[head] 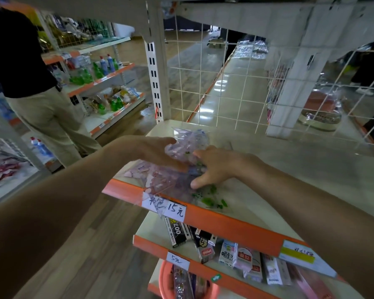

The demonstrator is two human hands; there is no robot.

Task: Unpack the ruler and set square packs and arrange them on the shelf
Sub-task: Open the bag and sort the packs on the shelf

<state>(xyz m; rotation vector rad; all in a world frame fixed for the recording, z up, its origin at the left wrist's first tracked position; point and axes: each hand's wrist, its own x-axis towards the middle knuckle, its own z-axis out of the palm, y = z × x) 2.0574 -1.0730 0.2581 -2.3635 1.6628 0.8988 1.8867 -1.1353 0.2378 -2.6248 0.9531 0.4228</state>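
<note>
Dim overhead light is glaring in pale streaks off the glossy far shelf board [222,83]. The wide lens is bowing the wire grid [203,71] toward the edges, and motion is smearing the left hand [151,148], right hand [217,167] and clear packs [188,140].

packs [160,180]: clear glossy plastic | shelf [268,169]: smooth, probably painted metal

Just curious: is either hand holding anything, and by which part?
The left hand grips a crumpled clear pack by its left edge. The right hand only presses spread fingers on flat packs lying on the shelf.
</note>
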